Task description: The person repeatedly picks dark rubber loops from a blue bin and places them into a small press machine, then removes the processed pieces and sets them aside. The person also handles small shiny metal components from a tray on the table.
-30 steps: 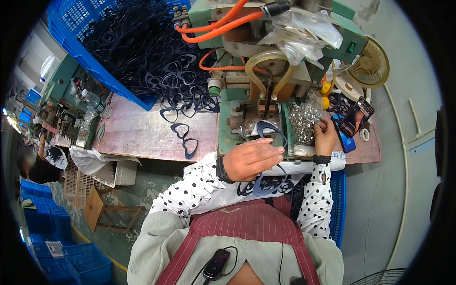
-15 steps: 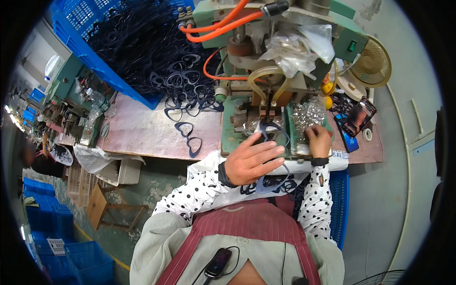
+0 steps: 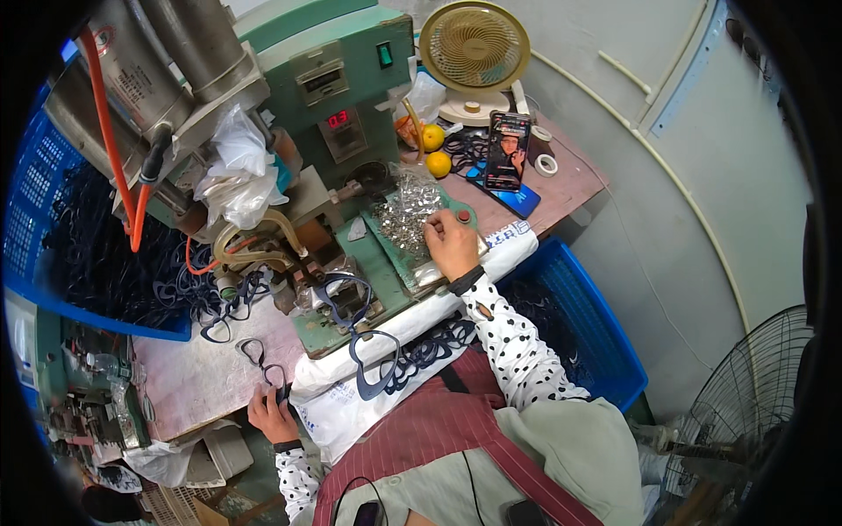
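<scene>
My left hand (image 3: 274,415) is at the front edge of the pink worktop. Its fingers close on the near end of a dark blue eyeglass frame (image 3: 251,351) lying there. My right hand (image 3: 453,245) is over the green tray (image 3: 409,269) of small shiny metal parts (image 3: 410,210). Those fingers are bent together at the pile; anything between them is too small to make out. Between my hands, another dark blue eyeglass frame (image 3: 377,392) sits with one end at the green press's working point (image 3: 309,279), its other lens ring hanging over the front edge.
Dark frames fill a blue crate (image 3: 132,326) behind the left side. More lie on white sheeting (image 3: 338,410) over my lap. A phone (image 3: 507,151), oranges (image 3: 438,164) and a fan (image 3: 474,48) stand at the back right. Another blue crate (image 3: 605,337) is right of me.
The view has swung to the right. My left hand has left the frame at the press and moved left to a frame on the worktop. My right hand stays at the metal parts.
</scene>
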A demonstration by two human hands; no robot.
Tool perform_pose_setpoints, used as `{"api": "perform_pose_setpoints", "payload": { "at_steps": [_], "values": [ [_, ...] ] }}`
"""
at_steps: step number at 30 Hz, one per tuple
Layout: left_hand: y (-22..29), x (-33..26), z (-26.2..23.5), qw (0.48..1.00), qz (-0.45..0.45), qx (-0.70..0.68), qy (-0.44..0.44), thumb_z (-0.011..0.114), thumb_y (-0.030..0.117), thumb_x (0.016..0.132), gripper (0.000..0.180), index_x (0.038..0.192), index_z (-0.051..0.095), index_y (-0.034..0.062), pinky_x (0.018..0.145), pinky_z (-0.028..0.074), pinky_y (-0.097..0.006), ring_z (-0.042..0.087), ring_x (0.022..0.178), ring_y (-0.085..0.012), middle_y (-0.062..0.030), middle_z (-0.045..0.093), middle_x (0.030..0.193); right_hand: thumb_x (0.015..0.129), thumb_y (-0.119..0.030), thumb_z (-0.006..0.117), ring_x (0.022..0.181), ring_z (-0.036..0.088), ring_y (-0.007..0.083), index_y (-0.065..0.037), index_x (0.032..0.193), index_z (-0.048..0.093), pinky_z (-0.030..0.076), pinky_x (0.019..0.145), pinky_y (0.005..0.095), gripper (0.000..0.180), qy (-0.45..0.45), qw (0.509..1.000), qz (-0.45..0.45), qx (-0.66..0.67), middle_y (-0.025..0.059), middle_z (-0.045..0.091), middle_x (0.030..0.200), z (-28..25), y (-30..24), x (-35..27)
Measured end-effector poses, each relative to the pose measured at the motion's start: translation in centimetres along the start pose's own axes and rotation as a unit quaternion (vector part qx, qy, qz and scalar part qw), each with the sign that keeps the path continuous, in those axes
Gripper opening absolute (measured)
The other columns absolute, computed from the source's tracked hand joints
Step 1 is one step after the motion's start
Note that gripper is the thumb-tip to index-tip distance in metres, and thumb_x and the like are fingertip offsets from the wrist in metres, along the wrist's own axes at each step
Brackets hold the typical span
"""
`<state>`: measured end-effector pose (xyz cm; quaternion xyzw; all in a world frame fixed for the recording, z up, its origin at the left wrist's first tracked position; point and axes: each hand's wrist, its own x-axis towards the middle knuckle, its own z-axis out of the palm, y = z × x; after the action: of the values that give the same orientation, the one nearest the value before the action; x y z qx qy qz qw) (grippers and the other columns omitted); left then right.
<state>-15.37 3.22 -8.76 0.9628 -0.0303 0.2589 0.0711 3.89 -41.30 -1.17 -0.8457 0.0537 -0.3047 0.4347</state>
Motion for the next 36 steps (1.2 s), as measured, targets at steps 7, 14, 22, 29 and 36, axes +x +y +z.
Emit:
{"api": "perform_pose_setpoints", "payload": {
  "at_steps": [7,14,22,29,36],
  "values": [
    [0.1,5.8,-1.1,0.987,0.024,-0.14,0.073,0.065,0.0,0.076,0.02,0.095,0.061,0.0022,0.101,0.035,-0.045,0.048,0.117,-0.0357,-0.0176,0.055,0.13,0.084,-0.009,0.064,0.071,0.064,0.036,-0.006,0.091,0.064,0.05,0.064,0.0439,0.008,0.033,0.996,-0.078,-0.009,0.0165,0.066,0.076,0.0,0.1,0.4],
    [-0.6,13.2,3.6,0.869,-0.213,-0.424,0.142,0.061,0.017,0.095,0.021,0.106,0.061,-0.0004,0.081,0.045,-0.027,0.056,0.087,-0.0124,-0.005,0.063,0.098,0.076,-0.007,0.069,0.082,0.065,0.0303,-0.008,0.081,0.072,0.051,0.074,0.0382,0.006,-0.024,0.995,-0.069,0.071,0.0083,0.069,0.08,-1.4,-6.8,1.4],
    [2.8,12.4,4.2,0.885,-0.317,-0.333,0.074,0.053,0.028,0.099,0.03,0.087,0.058,0.0016,0.051,0.045,-0.03,0.056,0.058,-0.0146,-0.0047,0.06,0.07,0.074,-0.008,0.072,0.076,0.066,0.0187,-0.009,0.09,0.074,0.051,0.067,0.0294,0.016,-0.184,0.947,-0.091,0.246,0.0072,0.07,0.082,-2.1,-14.2,0.2],
    [5.0,13.2,0.9,0.813,-0.313,-0.49,0.032,0.06,0.016,0.096,0.013,0.091,0.058,0.0036,0.052,0.043,-0.021,0.054,0.061,-0.0048,0.0015,0.059,0.071,0.069,-0.004,0.076,0.065,0.056,0.004,-0.002,0.109,0.057,0.047,0.059,0.0224,0.044,-0.269,0.937,0.034,0.218,0.0061,0.069,0.082,-1.1,-15.2,0.2],
    [12.5,17.9,-7.6,0.849,-0.028,-0.497,0.18,0.054,0.007,0.097,0.024,0.116,0.058,-0.0076,0.085,0.05,-0.033,0.064,0.092,-0.0227,-0.0168,0.064,0.106,0.069,-0.015,0.077,0.075,0.069,0.031,-0.003,0.112,0.048,0.053,0.066,0.0383,0.054,-0.217,0.944,0.021,0.248,0.0111,0.071,0.08,0.3,-15.8,-0.4]
  ]
}}
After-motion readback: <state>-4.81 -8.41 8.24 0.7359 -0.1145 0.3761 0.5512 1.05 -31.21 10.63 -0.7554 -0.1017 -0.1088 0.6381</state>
